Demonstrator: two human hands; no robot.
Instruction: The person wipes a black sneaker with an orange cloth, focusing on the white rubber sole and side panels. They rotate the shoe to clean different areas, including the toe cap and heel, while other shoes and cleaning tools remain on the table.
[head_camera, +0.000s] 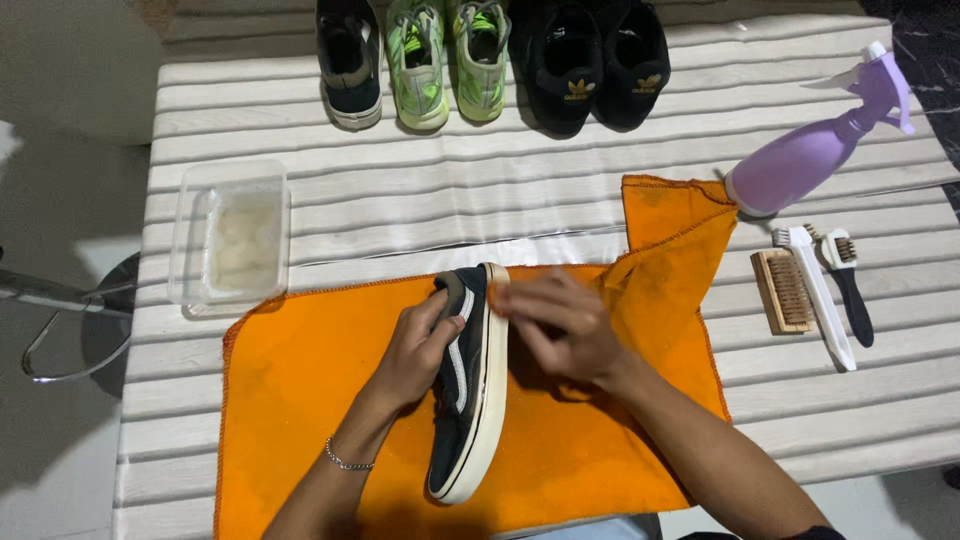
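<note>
Lying on its side on an orange cloth (330, 400) in the head view, a black sneaker (465, 400) with a white side stripe and cream sole points its toe toward the person. The left hand (420, 350) is closed on the sneaker's upper near the heel, fingers curled over the collar. The right hand (560, 325) rests against the sole at the heel end, fingers bent and slightly blurred, so whether it grips anything cannot be told. A thin bracelet (345, 462) circles the left wrist. The cloth covers the near part of a white slatted table (400, 190). To the left stands a clear plastic tub (230, 240) holding cloudy liquid. On the right lies a lilac spray bottle (810, 155), tipped on its side, and just below it a wooden brush (782, 290), a white-handled brush (818, 295) and a black-handled brush (850, 285) side by side. Along the far edge sit a dark sneaker (350, 60), a green pair (450, 55) and a black pair (595, 60) with gold emblems on the tongues.
</note>
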